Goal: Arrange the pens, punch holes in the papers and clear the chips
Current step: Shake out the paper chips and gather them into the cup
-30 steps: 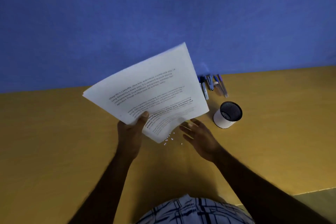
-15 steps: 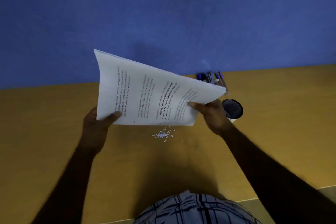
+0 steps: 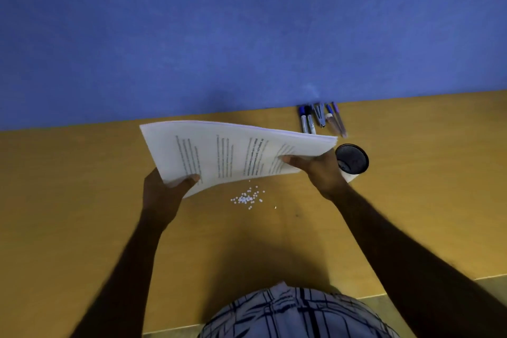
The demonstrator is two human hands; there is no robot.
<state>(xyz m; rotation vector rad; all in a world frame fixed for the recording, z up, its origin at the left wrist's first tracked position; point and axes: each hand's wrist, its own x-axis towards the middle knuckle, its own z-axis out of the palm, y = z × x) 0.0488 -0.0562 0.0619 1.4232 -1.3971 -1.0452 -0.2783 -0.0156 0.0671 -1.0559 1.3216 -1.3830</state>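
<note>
The punching looks done and the clearing step is in hand: a small heap of white paper chips [image 3: 248, 198] lies on the yellow worktop [image 3: 82, 200], just in front of the lifted stack of printed papers [image 3: 227, 151]. The left hand [image 3: 162, 195] pinches the stack's near-left corner, thumb on top; the right hand [image 3: 321, 170] grips its right edge, both forearms reaching forward. Next, the stack probably needs setting aside clear of the chips. The pens [image 3: 321, 119] lie in a row by the blue wall, behind a mesh cup [image 3: 354, 159].

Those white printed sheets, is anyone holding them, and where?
Yes: the stack of white printed papers is held above the table, left hand gripping its near-left corner, right hand its right end.
</note>
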